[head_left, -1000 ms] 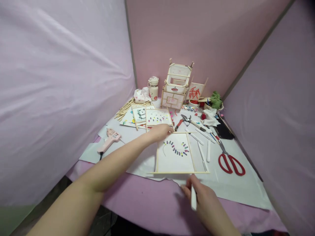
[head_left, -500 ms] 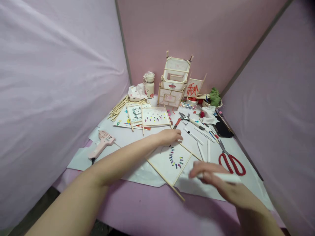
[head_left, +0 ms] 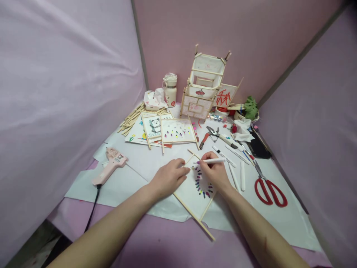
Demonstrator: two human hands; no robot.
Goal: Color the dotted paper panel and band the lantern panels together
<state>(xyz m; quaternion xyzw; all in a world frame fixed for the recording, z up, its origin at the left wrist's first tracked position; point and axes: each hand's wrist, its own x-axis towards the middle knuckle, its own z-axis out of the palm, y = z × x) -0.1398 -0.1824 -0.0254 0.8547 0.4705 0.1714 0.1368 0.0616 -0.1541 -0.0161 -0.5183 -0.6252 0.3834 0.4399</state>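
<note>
A white sheet in a thin wooden frame (head_left: 187,209) lies tilted at the front middle, with an arc of small coloured marks (head_left: 198,182) on it. Between thumb and fingers, my right hand (head_left: 214,170) grips a white marker (head_left: 214,160), its purple tip at the sheet near the upper end of the arc. My left hand (head_left: 170,176) rests on the left edge of the framed sheet, fingers apart and holding nothing.
Left lies a pink glue gun (head_left: 111,165). Behind are framed drawings (head_left: 178,137), sticks (head_left: 131,121), a bottle (head_left: 170,91) and a stick-built lantern (head_left: 197,106). Right are pruning shears (head_left: 206,138), several markers (head_left: 243,176) and red scissors (head_left: 269,191).
My right hand has moved up and left with the marker, from beside the frame onto the sheet. My left hand has drawn back to the left from the frame's far edge.
</note>
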